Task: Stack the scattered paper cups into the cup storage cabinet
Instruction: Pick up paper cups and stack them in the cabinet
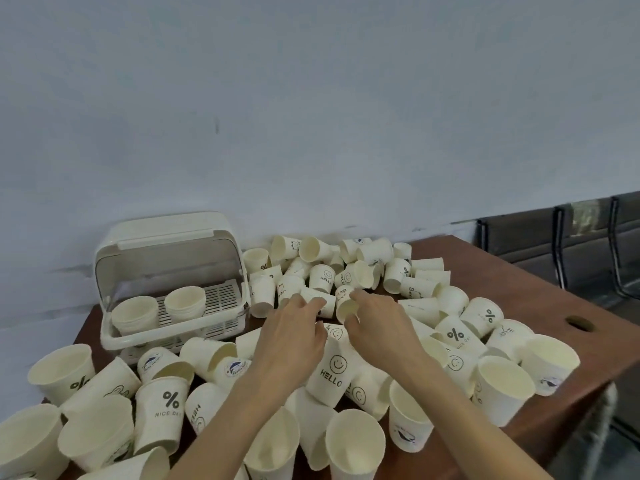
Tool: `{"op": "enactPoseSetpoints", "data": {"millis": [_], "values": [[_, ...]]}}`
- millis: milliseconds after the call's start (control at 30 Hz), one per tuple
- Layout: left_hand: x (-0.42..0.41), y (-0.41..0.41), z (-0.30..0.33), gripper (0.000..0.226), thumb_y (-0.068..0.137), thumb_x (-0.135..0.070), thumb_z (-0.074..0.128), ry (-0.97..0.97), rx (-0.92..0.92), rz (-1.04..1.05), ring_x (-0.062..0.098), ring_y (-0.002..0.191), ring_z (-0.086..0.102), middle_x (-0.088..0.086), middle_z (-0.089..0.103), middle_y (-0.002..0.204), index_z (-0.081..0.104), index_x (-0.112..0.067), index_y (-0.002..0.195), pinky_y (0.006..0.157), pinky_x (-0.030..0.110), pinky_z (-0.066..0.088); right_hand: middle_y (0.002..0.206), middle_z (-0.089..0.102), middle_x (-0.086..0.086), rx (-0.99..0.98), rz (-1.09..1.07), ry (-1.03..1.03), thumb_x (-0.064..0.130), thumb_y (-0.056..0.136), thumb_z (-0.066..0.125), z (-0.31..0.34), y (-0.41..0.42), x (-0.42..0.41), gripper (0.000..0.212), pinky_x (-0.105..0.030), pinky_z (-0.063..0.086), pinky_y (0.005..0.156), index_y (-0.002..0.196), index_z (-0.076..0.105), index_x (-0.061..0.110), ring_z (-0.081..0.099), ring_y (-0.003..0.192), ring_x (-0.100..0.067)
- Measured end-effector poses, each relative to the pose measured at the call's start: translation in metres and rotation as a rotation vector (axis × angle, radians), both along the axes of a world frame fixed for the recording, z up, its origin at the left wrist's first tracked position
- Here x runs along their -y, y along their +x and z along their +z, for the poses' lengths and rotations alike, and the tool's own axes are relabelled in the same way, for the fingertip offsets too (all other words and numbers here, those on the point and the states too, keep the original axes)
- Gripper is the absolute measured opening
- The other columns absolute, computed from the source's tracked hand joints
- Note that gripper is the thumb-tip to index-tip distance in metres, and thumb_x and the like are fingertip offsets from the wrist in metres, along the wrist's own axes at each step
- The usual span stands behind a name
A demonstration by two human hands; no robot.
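Both hands out over the middle of the surface (540, 306): my right hand (377, 323) has its fingers curled round a small cup (346, 306), mouth toward me, ready to nest. My left hand (294, 327) reaches for a lying cup (320, 304), fingers bent, grip unclear. Cabinet (166, 271) sits open at the far left corner, two stacks (159, 310) inside; loose cups (346, 341) everywhere

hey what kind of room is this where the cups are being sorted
Probably an office or waiting-room corner, not a kitchen: a brown wooden table with a cable hole stands against a bare pale wall, and a row of dark seats lines the right.
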State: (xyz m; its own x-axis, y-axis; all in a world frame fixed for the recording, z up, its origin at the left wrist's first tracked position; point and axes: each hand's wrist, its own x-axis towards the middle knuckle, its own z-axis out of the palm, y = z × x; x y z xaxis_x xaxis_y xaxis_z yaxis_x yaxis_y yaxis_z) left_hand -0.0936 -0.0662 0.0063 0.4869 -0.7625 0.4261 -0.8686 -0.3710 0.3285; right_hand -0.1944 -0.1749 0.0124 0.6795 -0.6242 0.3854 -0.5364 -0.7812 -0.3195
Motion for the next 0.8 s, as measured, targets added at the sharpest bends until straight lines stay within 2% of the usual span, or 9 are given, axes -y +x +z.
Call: {"op": "enactPoseSetpoints", "data": {"millis": [133,267,333,400,467,567,633,700,800], "values": [[0.008,-0.002,-0.009,0.038,0.095,-0.029,0.045,0.086,0.010,-0.121,0.018,0.112,0.046,-0.001,0.051,0.115,0.050,-0.031,0.133,0.091,0.032,0.042,0.084,0.062,-0.005,-0.041,-0.058,0.007,0.018,0.087,0.046,-0.002,-0.014,0.011,0.010,-0.039,0.047,0.069,0.092,0.053,0.014,0.056,0.082,-0.029],[0.016,-0.004,-0.017,0.038,0.098,-0.029,0.040,0.242,0.091,-0.193,0.019,0.115,0.042,0.000,0.047,0.120,0.048,-0.032,0.134,0.094,0.032,0.034,0.086,0.059,-0.007,-0.128,-0.147,0.013,0.019,0.089,0.046,-0.003,-0.032,0.024,0.011,-0.034,0.038,0.064,0.091,0.054,0.012,0.055,0.083,-0.030],[0.019,-0.003,-0.021,0.036,0.098,-0.032,0.036,0.319,0.146,-0.183,0.020,0.112,0.041,0.001,0.046,0.116,0.051,-0.031,0.131,0.092,0.034,0.031,0.078,0.050,-0.004,-0.205,-0.201,0.011,0.018,0.089,0.046,-0.004,-0.042,0.031,0.010,-0.031,0.034,0.060,0.082,0.048,0.012,0.049,0.077,-0.027],[0.021,-0.004,-0.023,0.034,0.098,-0.034,0.034,0.364,0.178,-0.173,0.021,0.109,0.042,0.002,0.046,0.111,0.056,-0.026,0.122,0.090,0.035,0.031,0.068,0.039,0.000,-0.285,-0.232,0.025,0.017,0.088,0.047,-0.007,-0.049,0.036,0.023,-0.029,0.030,0.054,0.068,0.037,0.013,0.044,0.072,-0.023],[0.022,-0.005,-0.023,0.031,0.097,-0.033,0.035,0.351,0.175,-0.179,0.020,0.105,0.043,0.001,0.046,0.104,0.060,-0.023,0.112,0.090,0.034,0.031,0.067,0.037,0.001,-0.353,-0.247,0.057,0.017,0.087,0.050,-0.010,-0.053,0.041,0.029,-0.028,0.030,0.052,0.063,0.033,0.016,0.044,0.072,-0.021],[0.021,-0.006,-0.020,0.026,0.096,-0.030,0.036,0.275,0.156,-0.185,0.018,0.101,0.044,-0.003,0.039,0.094,0.060,-0.022,0.101,0.090,0.032,0.031,0.070,0.039,0.003,-0.430,-0.262,0.094,0.019,0.085,0.055,-0.015,-0.052,0.044,0.027,-0.029,0.037,0.058,0.066,0.035,0.017,0.047,0.074,-0.020],[0.020,-0.006,-0.017,0.025,0.097,-0.030,0.036,0.235,0.154,-0.186,0.016,0.100,0.044,-0.005,0.035,0.091,0.060,-0.022,0.097,0.088,0.030,0.028,0.075,0.043,0.003,-0.459,-0.258,0.096,0.018,0.084,0.056,-0.018,-0.050,0.044,0.019,-0.030,0.039,0.063,0.075,0.040,0.014,0.047,0.077,-0.020],[0.018,-0.005,-0.014,0.023,0.097,-0.030,0.036,0.214,0.152,-0.183,0.016,0.099,0.044,-0.006,0.034,0.091,0.058,-0.023,0.096,0.088,0.030,0.026,0.085,0.048,-0.001,-0.492,-0.249,0.076,0.015,0.085,0.055,-0.019,-0.049,0.042,0.010,-0.030,0.038,0.065,0.086,0.045,0.014,0.049,0.082,-0.021],[0.014,-0.001,-0.013,0.024,0.097,-0.029,0.036,0.180,0.131,-0.180,0.016,0.100,0.043,-0.007,0.035,0.092,0.059,-0.023,0.099,0.091,0.030,0.028,0.087,0.046,-0.002,-0.524,-0.244,0.031,0.010,0.086,0.051,-0.023,-0.047,0.040,0.008,-0.028,0.038,0.065,0.087,0.045,0.015,0.054,0.084,-0.020]]}}
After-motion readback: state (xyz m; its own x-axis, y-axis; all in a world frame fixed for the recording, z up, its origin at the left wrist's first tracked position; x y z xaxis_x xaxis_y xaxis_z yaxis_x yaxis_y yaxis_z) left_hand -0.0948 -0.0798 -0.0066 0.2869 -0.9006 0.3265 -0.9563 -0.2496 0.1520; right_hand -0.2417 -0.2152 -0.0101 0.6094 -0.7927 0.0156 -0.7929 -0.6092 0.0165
